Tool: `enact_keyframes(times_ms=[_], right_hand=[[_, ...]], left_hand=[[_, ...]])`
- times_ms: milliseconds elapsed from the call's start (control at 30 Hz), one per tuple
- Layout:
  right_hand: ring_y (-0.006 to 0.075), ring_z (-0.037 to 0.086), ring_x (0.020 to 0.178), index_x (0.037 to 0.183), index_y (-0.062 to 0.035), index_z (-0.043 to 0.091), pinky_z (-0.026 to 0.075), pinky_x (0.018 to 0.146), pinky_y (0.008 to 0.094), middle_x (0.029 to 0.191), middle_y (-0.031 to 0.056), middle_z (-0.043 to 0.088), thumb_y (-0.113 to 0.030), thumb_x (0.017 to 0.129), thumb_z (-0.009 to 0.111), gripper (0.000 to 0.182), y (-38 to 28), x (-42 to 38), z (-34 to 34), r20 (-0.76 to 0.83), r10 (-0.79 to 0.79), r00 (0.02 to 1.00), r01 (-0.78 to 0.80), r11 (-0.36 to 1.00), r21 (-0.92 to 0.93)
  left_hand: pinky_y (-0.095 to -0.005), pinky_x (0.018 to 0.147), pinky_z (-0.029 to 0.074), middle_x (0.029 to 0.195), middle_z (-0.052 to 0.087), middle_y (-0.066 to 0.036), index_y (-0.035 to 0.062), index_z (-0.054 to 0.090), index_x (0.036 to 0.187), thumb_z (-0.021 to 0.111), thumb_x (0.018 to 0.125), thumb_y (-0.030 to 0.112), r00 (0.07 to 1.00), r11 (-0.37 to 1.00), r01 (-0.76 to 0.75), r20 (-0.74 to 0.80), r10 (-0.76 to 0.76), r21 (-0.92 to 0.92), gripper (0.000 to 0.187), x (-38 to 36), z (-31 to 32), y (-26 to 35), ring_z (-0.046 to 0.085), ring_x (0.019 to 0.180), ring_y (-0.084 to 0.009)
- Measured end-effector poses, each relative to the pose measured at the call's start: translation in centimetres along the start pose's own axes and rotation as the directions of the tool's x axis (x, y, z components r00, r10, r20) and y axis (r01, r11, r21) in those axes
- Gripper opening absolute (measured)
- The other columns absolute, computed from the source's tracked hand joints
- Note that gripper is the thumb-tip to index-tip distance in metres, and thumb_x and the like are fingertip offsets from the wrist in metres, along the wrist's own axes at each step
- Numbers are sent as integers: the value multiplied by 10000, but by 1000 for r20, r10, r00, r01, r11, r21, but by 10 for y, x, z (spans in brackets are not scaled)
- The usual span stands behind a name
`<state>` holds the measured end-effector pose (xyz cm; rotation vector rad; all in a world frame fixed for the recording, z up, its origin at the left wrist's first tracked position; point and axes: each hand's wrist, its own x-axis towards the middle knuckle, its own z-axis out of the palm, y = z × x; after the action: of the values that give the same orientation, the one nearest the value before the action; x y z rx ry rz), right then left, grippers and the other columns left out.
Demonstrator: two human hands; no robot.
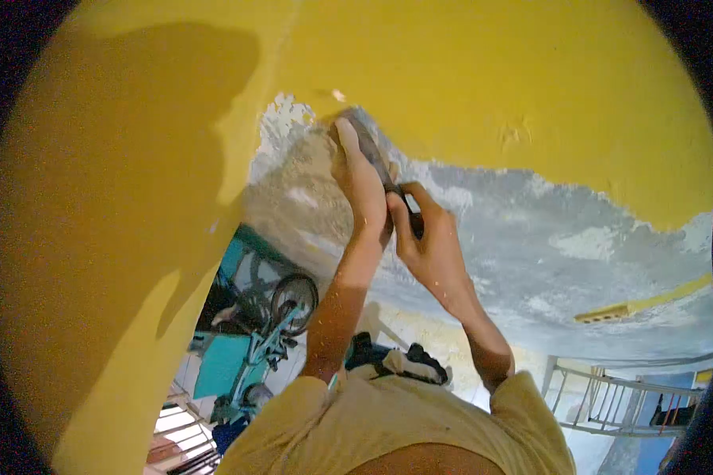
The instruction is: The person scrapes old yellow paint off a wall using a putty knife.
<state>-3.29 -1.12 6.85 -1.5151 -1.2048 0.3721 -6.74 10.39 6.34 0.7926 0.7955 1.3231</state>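
Note:
A dark, flat scraper [368, 148] lies tilted against the wall, at the border between the yellow paint [483, 87] and the bare grey patch [499, 226]. My left hand [361, 178] is closed on its upper part, thumb stretched along the blade. Lower down and to the right, my right hand [432, 241] grips the handle end with bent fingers. Part of the tool is hidden behind both hands. A small pale flake [338, 95] shows just above the tip. White, ragged paint edges [285, 115] lie left of it.
A wall corner runs down on the left, where a shadow falls on yellow paint. Below stands a bicycle [295, 305] near teal panels. A yellow perforated strip [604, 313] is at the right, above a metal railing [610, 404]. My shoes [396, 362] are on the floor below.

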Motion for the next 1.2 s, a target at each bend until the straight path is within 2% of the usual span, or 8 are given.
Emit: enact_keyframes(times_ms=[333, 533, 600, 667, 900, 967, 1100, 1200], right_hand=[[139, 495, 441, 963, 1, 569, 362, 427, 320, 539, 188, 529, -162, 919, 516, 177, -2, 11, -7, 10, -155, 988, 155, 986, -61], [273, 559, 463, 987, 10, 563, 398, 448, 360, 586, 236, 545, -151, 907, 520, 185, 17, 10, 0, -55, -203, 978, 202, 979, -30], [261, 523, 446, 973, 5, 570, 384, 442, 354, 585, 241, 533, -160, 905, 526, 184, 11, 15, 4, -72, -246, 967, 252, 964, 87], [238, 471, 430, 970, 4, 572, 366, 436, 356, 569, 241, 507, -179, 906, 534, 197, 6, 18, 0, 23, -254, 967, 248, 956, 154], [122, 388, 451, 968, 18, 564, 317, 421, 325, 530, 101, 449, -225, 928, 521, 250, 149, -156, -43, 135, 252, 958, -258, 966, 28], [120, 402, 450, 941, 23, 578, 309, 409, 312, 508, 97, 445, -217, 924, 527, 245, 229, -250, -62, 113, 407, 907, -404, 913, -52], [123, 412, 432, 901, 25, 598, 321, 405, 325, 481, 87, 461, -231, 921, 531, 265, 242, -360, -138, -74, 629, 774, -632, 760, -152], [224, 464, 429, 854, 28, 590, 340, 425, 367, 491, 163, 487, -240, 922, 526, 284, 257, -371, -175, -245, 636, 732, -678, 646, -349]], left_hand=[[-262, 470, 399, 670, 491, -14, 63, 554, 870, 444, 887, 571, 994, 997, -75, -74, 76, 12, 520, 15, 6, 1, 463, 523, -123], [-363, 931, 371, 1209, 512, -171, -54, 482, 1221, 433, 881, 579, 942, 934, -297, -99, 320, 196, 720, 27, 3, -15, 464, 1095, -274], [-352, 982, 328, 1286, 465, -158, -44, 421, 1292, 415, 889, 576, 988, 990, -25, -150, 46, 137, 740, 0, 10, 22, 420, 1166, -262], [-337, 955, 361, 1266, 471, -155, -41, 420, 1284, 410, 902, 546, 947, 929, -303, -39, 318, 214, 701, -10, 0, 27, 455, 1117, -263], [-424, 1020, 299, 1320, 415, -195, -30, 382, 1304, 426, 955, 290, 819, 777, -530, -33, 573, 339, 476, -25, -59, -18, 376, 1239, -291], [-439, 1050, 262, 1361, 354, -230, -29, 375, 1304, 416, 959, 265, 453, 305, -802, 190, 871, 513, 456, -6, -23, 4, 328, 1269, -341], [-453, 1084, 196, 1427, 235, -248, -11, 304, 1362, 406, 959, 260, 546, 397, -682, 67, 835, 614, 497, 51, 5, -2, 217, 1335, -366], [-512, 1101, 89, 1472, 104, -255, -11, 182, 1415, 372, 952, 236, 438, 143, -601, 175, 882, 787, 558, 22, 42, -77, 93, 1369, -396]])
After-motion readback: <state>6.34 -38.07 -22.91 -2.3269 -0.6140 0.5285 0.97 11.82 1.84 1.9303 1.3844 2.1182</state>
